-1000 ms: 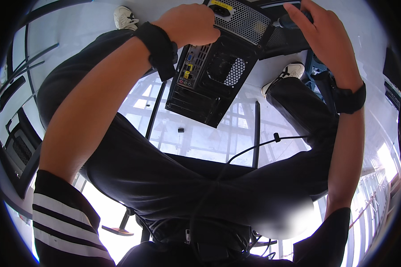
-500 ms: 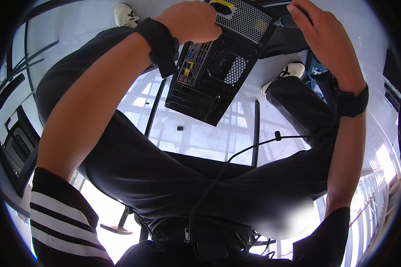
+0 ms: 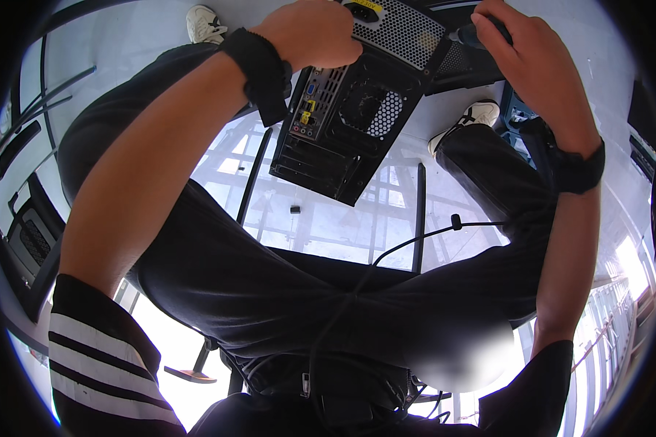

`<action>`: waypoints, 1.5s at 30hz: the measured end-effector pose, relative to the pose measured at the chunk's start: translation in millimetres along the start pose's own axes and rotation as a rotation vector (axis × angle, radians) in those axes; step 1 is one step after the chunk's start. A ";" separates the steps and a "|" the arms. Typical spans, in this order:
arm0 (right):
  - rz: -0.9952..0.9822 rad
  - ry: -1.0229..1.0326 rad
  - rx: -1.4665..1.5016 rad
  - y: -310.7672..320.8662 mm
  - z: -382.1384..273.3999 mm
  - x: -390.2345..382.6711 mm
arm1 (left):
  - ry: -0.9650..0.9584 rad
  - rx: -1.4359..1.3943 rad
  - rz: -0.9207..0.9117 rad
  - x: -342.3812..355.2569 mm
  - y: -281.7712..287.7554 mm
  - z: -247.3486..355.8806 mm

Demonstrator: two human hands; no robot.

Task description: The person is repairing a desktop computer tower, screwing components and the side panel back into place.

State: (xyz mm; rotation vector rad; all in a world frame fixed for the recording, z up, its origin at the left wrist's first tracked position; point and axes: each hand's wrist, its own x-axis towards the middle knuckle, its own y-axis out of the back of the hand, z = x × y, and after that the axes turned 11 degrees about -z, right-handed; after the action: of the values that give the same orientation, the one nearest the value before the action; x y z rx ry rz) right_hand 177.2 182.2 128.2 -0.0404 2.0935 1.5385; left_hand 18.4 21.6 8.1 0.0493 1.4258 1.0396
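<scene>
A black desktop computer case (image 3: 317, 166) stands tilted between my legs, its back panel facing me. At its upper end sits a power supply (image 3: 404, 40) with a honeycomb grille, a yellow label and a black socket. Below are a port panel (image 3: 310, 109) and a round fan grille. My left hand (image 3: 315, 33) is curled closed over the case's upper left side; its fingertips are hidden. In my right hand (image 3: 536, 62) is a screwdriver (image 3: 472, 36) with a dark handle, its metal tip pointing left at the power supply's right edge. Whether it touches a screw is too small to tell.
A black cable (image 3: 415, 239) with a small clip crosses my right thigh. A small black piece (image 3: 295, 210) lies on the shiny floor. Blue-grey bins (image 3: 517, 116) stand beyond my right shoe (image 3: 474, 120). Black panels (image 3: 33, 233) lie at the left.
My right hand and wrist have shifted and turned very slightly with the screwdriver. The left hand and the computer case stay in place.
</scene>
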 end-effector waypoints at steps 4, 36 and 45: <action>0.059 -0.029 0.065 -3.9 5.1 2.5 | -0.003 0.025 -0.007 2.3 1.2 2.5; 0.060 -0.053 -0.039 -1.8 -6.5 0.5 | -0.037 0.004 -0.115 -17.4 26.4 12.7; -0.001 -0.077 0.186 -30.4 76.4 9.7 | -0.054 0.008 -0.107 -13.9 26.2 17.1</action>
State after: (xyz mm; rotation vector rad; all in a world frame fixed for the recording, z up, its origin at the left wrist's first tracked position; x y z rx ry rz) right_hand 209.4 242.7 81.6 0.0842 2.1648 1.3171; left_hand 20.5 37.7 38.3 0.0064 1.3688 0.9379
